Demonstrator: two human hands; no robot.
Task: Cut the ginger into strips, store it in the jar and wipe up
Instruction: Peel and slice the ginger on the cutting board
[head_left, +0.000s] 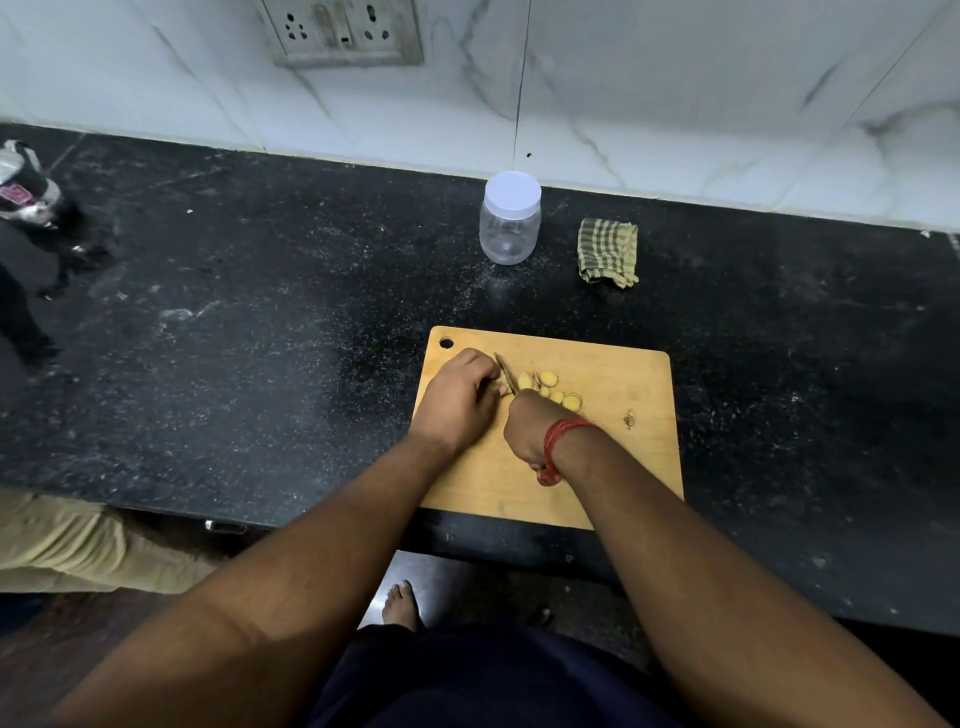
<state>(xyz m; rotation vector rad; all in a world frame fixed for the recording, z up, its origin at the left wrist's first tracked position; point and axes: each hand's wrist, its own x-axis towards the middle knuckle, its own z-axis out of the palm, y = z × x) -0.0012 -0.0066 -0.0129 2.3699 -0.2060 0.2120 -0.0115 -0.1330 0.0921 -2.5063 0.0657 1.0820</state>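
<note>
Ginger slices on wooden board, knife beside.

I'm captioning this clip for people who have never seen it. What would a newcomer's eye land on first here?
First, the two hands meeting on the wooden cutting board at the counter's near edge: the left hand holds down the ginger while the right hand grips the knife, pale ginger slices fanned beside the blade. Behind the board, by the marble wall, stand a lidded clear jar and, to its right, a folded checked cloth.
</note>
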